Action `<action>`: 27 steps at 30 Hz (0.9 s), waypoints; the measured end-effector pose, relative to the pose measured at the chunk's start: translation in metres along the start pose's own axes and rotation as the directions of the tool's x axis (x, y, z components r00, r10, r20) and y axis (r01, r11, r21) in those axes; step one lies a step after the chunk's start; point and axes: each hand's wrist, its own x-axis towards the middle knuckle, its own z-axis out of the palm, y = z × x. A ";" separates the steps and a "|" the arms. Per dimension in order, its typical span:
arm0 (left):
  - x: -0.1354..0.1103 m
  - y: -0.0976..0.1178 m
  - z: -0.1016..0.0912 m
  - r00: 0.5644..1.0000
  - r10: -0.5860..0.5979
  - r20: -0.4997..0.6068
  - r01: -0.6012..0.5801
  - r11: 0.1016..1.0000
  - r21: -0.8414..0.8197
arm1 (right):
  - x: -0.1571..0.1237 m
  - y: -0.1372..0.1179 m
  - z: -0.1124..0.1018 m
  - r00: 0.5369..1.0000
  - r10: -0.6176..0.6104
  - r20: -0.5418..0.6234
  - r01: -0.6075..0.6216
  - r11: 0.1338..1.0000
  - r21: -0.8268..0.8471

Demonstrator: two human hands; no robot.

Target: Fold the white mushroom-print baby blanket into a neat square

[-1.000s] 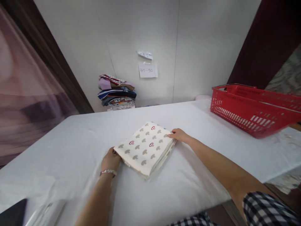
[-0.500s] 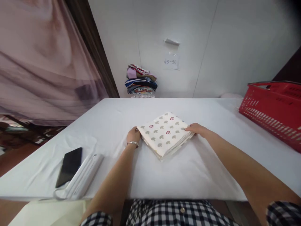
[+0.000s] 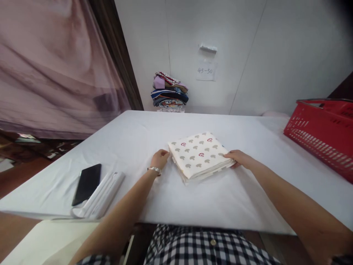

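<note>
A folded cream cloth (image 3: 200,154) printed with grey and red mushroom shapes lies on the white table (image 3: 138,140) in front of me. My left hand (image 3: 159,159), with a silver bracelet at the wrist, grips the cloth's left edge, fingers curled under it. My right hand (image 3: 239,159) holds the cloth's right edge, its fingers tucked beneath the folds. The cloth rests flat between both hands.
A red plastic basket (image 3: 322,132) stands at the table's right side. A black phone (image 3: 87,183) and a white flat case (image 3: 99,195) lie near the front left edge. A stack of folded clothes (image 3: 169,90) sits against the back wall under a paper note (image 3: 205,71).
The view has swung left, bringing the phone into sight. The folded cloth has turned and shifted a little to the right between my hands, which still hold its two edges.
</note>
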 end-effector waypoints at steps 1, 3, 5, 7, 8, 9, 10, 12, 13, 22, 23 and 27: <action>-0.015 -0.001 -0.001 0.999 0.017 0.044 -0.016 1.000 -0.015 | 0.001 0.000 0.000 1.000 -0.003 0.016 0.003 1.000 0.016; -0.045 0.000 -0.001 0.989 0.061 0.134 -0.055 0.997 -0.048 | 0.002 0.000 0.000 0.999 -0.007 0.038 0.006 0.999 0.038; -0.072 0.004 0.001 0.976 0.120 0.181 -0.112 0.992 -0.051 | 0.002 0.001 0.000 0.999 -0.013 0.047 0.011 0.999 0.044; -0.094 0.010 0.006 0.961 0.206 0.184 -0.210 0.978 0.000 | 0.000 0.000 0.000 0.999 -0.025 0.041 0.023 0.999 0.038; -0.103 0.014 0.008 0.949 0.260 0.180 -0.271 0.962 0.041 | -0.001 -0.001 0.000 0.999 -0.037 0.032 0.036 0.999 0.033; -0.110 0.017 0.012 0.934 0.311 0.174 -0.329 0.940 0.086 | -0.003 -0.002 0.000 0.998 -0.053 0.021 0.053 0.998 0.029; -0.115 0.020 0.015 0.920 0.353 0.172 -0.377 0.917 0.130 | -0.005 -0.003 0.000 0.998 -0.069 0.008 0.069 0.997 0.027; -0.121 0.026 0.023 0.904 0.391 0.170 -0.422 0.880 0.217 | -0.008 -0.006 0.001 0.996 -0.093 -0.010 0.094 0.995 0.030; -0.121 0.028 0.026 0.906 0.390 0.164 -0.421 0.868 0.262 | -0.010 -0.007 0.001 0.995 -0.100 -0.012 0.101 0.994 0.035; -0.116 0.033 0.032 0.972 0.187 0.145 -0.206 0.970 0.128 | -0.013 -0.003 0.010 0.990 -0.139 -0.022 0.141 0.971 0.191; -0.118 0.033 0.033 0.979 0.171 0.114 -0.185 0.974 0.131 | -0.013 -0.003 0.010 0.990 -0.140 -0.023 0.141 0.970 0.198; -0.125 0.031 0.043 0.969 0.236 -0.073 -0.212 0.946 0.247 | -0.012 -0.003 0.011 0.990 -0.139 -0.031 0.142 0.967 0.210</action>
